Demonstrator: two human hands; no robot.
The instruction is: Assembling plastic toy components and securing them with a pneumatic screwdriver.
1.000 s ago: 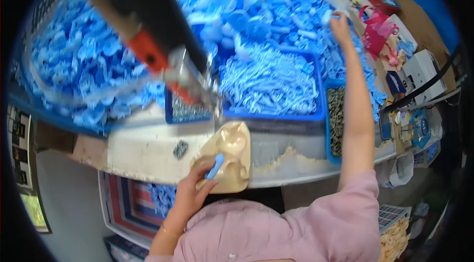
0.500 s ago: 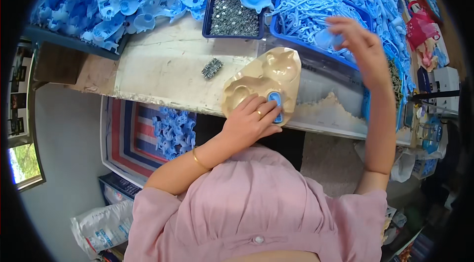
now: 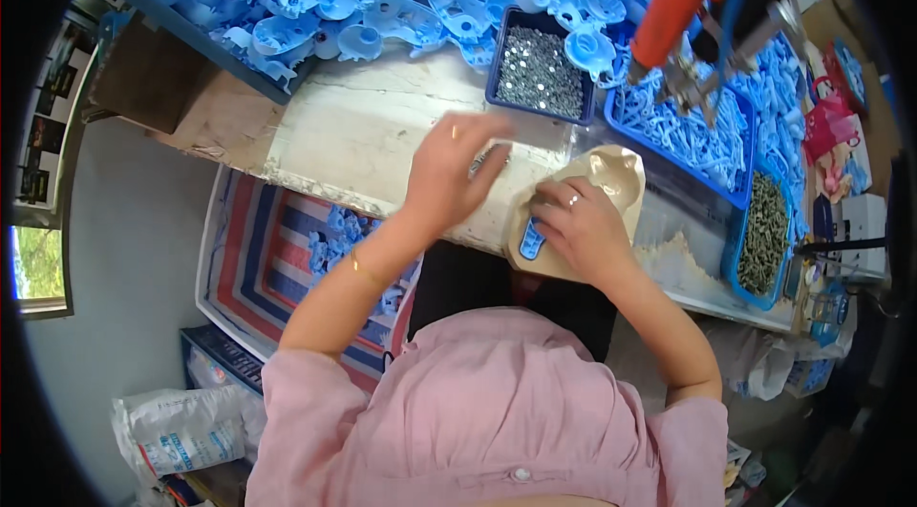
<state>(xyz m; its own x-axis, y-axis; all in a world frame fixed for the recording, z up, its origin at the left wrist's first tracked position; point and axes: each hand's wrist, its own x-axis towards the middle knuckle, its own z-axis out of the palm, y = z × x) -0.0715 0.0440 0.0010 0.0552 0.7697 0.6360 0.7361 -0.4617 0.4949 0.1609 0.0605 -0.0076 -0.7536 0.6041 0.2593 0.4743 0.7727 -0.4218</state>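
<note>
A tan moulded holder (image 3: 626,177) with rounded hollows lies at the table's front edge. A narrow blue plastic piece (image 3: 532,239) sits in its near left part. My right hand (image 3: 587,225) rests over the holder, fingers bent down into a hollow beside that piece; what its fingertips pinch, if anything, is hidden. To the left, my left hand (image 3: 454,172) is over the table with thumb and fingers apart, slightly blurred. Between them a small heap of metal bits (image 3: 489,159) partly shows.
Blue plastic shells (image 3: 401,20) are heaped at the back. A dark tray of small metal pieces (image 3: 540,72) stands before them. Right of it is a blue bin of thin blue parts (image 3: 683,129), with a red-handled tool (image 3: 683,5) hanging above. A teal basket (image 3: 761,239) holds greenish metal parts.
My right hand has come from the blue bin down onto the holder. My left hand has left the holder and moved left to the metal heap. The view has shifted, and the red tool now shows.
</note>
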